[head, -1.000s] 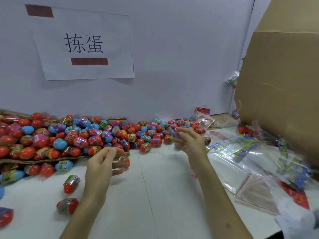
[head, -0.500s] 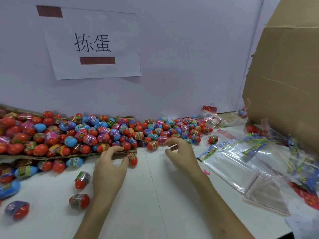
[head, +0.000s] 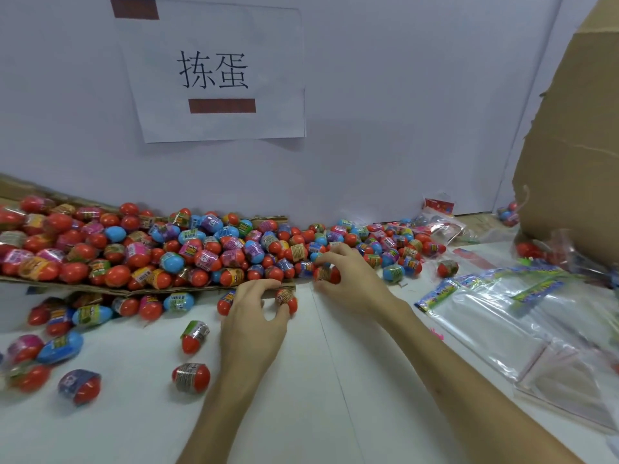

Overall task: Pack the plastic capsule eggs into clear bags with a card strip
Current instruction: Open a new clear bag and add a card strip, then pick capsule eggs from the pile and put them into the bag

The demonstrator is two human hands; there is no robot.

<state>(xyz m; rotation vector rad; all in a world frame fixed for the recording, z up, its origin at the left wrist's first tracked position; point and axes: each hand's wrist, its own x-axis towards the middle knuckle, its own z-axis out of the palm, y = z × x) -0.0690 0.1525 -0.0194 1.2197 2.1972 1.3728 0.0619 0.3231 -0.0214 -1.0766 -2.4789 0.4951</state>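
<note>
Head camera view of a white table [head: 318,406]: a heap of red and blue plastic capsule eggs [head: 140,252] in bright wrappers lies on a flat brown cardboard sheet [head: 100,289] at the far left, with loose eggs spilled nearer. At the heap's near edge, the left hand [head: 254,318] curls thumb and fingers round one red capsule egg [head: 287,300] on the table, while the right hand [head: 353,279], just to its right, pinches another red label-wrapped egg [head: 327,274]. Clear plastic bags [head: 495,329] with colourful card strips [head: 435,296] lie on the right, near a tall brown cardboard box [head: 576,162].
</note>
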